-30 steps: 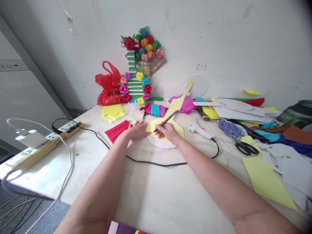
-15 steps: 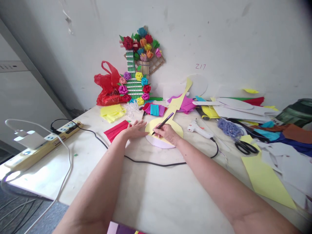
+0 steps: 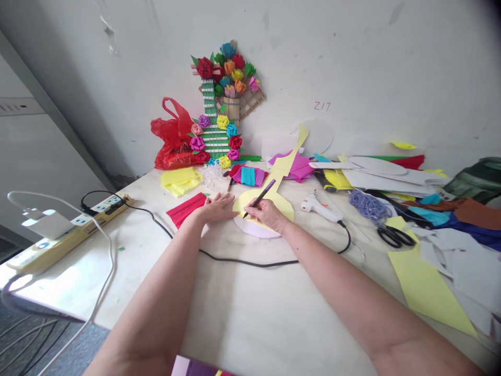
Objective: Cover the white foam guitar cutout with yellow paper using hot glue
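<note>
My right hand (image 3: 266, 213) is closed round a dark marker pen (image 3: 263, 194), its tip down at the left part of a yellow paper cutout (image 3: 281, 202). The cutout has a round body and a long neck that runs up toward the wall. A pale white-lilac piece (image 3: 256, 230) shows beneath its near edge. Flat on the table, my left hand (image 3: 217, 208) has its fingers spread, the fingertips close to the cutout's left edge. Folded red crepe paper (image 3: 186, 209) lies beside that hand on the left.
A white glue gun (image 3: 320, 206) lies right of the cutout, its black cord (image 3: 250, 265) crossing in front. Black scissors (image 3: 396, 236), purple yarn (image 3: 368, 206) and paper scraps fill the right. A power strip (image 3: 70, 235) sits at left. A flower-decorated paper guitar (image 3: 216, 138) leans at the wall.
Almost nothing differs. The marker in my right hand has shifted very slightly left; my left hand stays in place.
</note>
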`<action>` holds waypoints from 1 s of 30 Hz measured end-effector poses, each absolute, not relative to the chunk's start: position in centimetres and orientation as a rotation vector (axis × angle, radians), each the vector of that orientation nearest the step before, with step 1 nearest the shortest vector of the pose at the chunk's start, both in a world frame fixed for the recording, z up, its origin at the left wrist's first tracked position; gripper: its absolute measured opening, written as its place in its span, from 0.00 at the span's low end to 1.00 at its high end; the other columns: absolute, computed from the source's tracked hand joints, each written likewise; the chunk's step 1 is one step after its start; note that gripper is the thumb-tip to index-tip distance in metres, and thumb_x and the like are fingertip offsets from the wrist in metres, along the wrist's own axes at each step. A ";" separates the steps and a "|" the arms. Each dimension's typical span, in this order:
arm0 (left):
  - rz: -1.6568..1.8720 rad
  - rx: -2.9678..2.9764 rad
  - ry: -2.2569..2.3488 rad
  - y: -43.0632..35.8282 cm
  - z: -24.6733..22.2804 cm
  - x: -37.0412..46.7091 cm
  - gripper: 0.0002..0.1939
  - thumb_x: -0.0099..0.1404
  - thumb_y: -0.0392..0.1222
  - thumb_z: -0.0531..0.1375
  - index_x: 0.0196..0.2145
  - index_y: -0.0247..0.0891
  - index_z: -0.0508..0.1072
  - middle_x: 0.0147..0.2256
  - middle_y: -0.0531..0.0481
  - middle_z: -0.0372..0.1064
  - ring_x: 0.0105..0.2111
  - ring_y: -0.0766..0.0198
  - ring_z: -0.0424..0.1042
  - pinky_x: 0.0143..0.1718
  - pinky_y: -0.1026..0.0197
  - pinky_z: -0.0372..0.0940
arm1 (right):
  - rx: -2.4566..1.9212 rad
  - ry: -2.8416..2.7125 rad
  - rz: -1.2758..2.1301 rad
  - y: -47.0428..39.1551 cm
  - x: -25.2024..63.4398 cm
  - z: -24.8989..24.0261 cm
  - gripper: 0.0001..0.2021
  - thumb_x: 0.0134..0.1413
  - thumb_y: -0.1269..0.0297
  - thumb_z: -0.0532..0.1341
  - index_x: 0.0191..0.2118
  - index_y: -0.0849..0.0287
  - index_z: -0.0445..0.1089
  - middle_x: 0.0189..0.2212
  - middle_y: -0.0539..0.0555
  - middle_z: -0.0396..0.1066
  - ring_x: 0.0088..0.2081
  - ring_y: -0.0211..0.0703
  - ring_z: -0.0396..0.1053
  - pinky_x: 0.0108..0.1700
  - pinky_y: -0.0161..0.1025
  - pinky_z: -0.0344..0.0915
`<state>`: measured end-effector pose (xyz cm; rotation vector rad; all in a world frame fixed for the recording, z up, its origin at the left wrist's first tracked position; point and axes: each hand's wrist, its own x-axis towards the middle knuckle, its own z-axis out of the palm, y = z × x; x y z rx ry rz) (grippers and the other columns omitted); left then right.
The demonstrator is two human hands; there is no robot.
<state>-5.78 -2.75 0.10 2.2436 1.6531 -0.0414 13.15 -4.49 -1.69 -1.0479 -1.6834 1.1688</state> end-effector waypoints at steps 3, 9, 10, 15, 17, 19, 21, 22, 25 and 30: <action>-0.047 2.247 1.662 -2.7 0.1 -5.8 0.43 0.54 0.68 0.45 0.63 0.44 0.44 0.63 0.53 0.29 0.62 0.55 0.25 0.59 0.45 0.27 | -1.039 -1.706 1.142 -4.3 13.2 -2.0 0.09 0.42 0.59 0.60 0.24 0.61 0.63 0.16 0.44 0.60 0.19 0.31 0.57 0.23 0.31 0.54; -0.037 2.246 1.669 -2.6 -0.1 -5.8 0.43 0.54 0.67 0.46 0.63 0.44 0.44 0.63 0.53 0.30 0.62 0.54 0.26 0.59 0.46 0.27 | -1.013 -1.734 1.106 -3.8 13.3 -2.6 0.10 0.43 0.58 0.59 0.25 0.60 0.63 0.16 0.44 0.59 0.20 0.32 0.56 0.24 0.32 0.53; -0.035 2.244 1.671 -2.7 0.0 -5.8 0.43 0.54 0.67 0.46 0.63 0.44 0.45 0.63 0.53 0.30 0.62 0.54 0.26 0.59 0.46 0.27 | -1.018 -1.737 1.103 -3.8 13.3 -2.6 0.10 0.43 0.58 0.59 0.25 0.60 0.63 0.16 0.44 0.59 0.20 0.32 0.56 0.24 0.32 0.53; -0.033 2.238 1.662 -2.8 0.1 -5.8 0.43 0.54 0.67 0.46 0.62 0.43 0.45 0.64 0.52 0.30 0.62 0.55 0.25 0.59 0.46 0.26 | -1.040 -1.737 1.103 -4.0 13.3 -2.3 0.10 0.42 0.58 0.60 0.24 0.60 0.63 0.16 0.44 0.59 0.20 0.31 0.56 0.25 0.32 0.53; -0.030 2.243 1.659 -2.7 0.1 -5.8 0.43 0.54 0.67 0.45 0.62 0.44 0.45 0.64 0.52 0.30 0.62 0.55 0.25 0.59 0.46 0.27 | -1.040 -1.734 1.108 -4.0 13.3 -2.2 0.10 0.42 0.58 0.60 0.25 0.60 0.63 0.16 0.44 0.59 0.20 0.31 0.56 0.25 0.32 0.53; -0.030 2.247 1.660 -2.7 0.0 -5.8 0.43 0.54 0.68 0.45 0.62 0.45 0.45 0.64 0.52 0.30 0.62 0.55 0.25 0.59 0.46 0.27 | -1.039 -1.730 1.114 -4.1 13.3 -2.2 0.10 0.42 0.58 0.60 0.25 0.60 0.63 0.16 0.44 0.60 0.20 0.31 0.56 0.25 0.32 0.53; -0.033 2.247 1.661 -2.7 0.0 -5.8 0.43 0.54 0.67 0.45 0.62 0.45 0.45 0.64 0.52 0.30 0.62 0.56 0.25 0.59 0.46 0.27 | -1.040 -1.726 1.116 -4.0 13.3 -2.2 0.10 0.42 0.58 0.59 0.25 0.60 0.63 0.16 0.44 0.59 0.20 0.31 0.56 0.24 0.32 0.53; -0.034 2.246 1.662 -2.8 0.1 -5.8 0.43 0.54 0.67 0.45 0.62 0.44 0.45 0.64 0.52 0.30 0.62 0.56 0.25 0.59 0.46 0.27 | -1.039 -1.727 1.117 -4.0 13.3 -2.2 0.10 0.42 0.58 0.59 0.25 0.60 0.63 0.16 0.44 0.59 0.20 0.31 0.56 0.25 0.32 0.53; -0.036 2.240 1.667 -2.9 0.2 -5.7 0.43 0.54 0.67 0.45 0.62 0.45 0.45 0.63 0.52 0.30 0.62 0.55 0.26 0.59 0.45 0.27 | -1.035 -1.728 1.115 -4.0 13.3 -2.3 0.10 0.42 0.58 0.59 0.25 0.60 0.63 0.16 0.44 0.59 0.20 0.31 0.56 0.25 0.32 0.53; -0.039 2.235 1.664 -2.8 0.2 -5.7 0.43 0.53 0.68 0.46 0.62 0.46 0.45 0.64 0.52 0.30 0.62 0.55 0.26 0.59 0.46 0.27 | -1.029 -1.764 1.057 -3.8 13.4 -2.6 0.10 0.44 0.58 0.59 0.24 0.60 0.63 0.16 0.45 0.60 0.21 0.32 0.58 0.26 0.32 0.55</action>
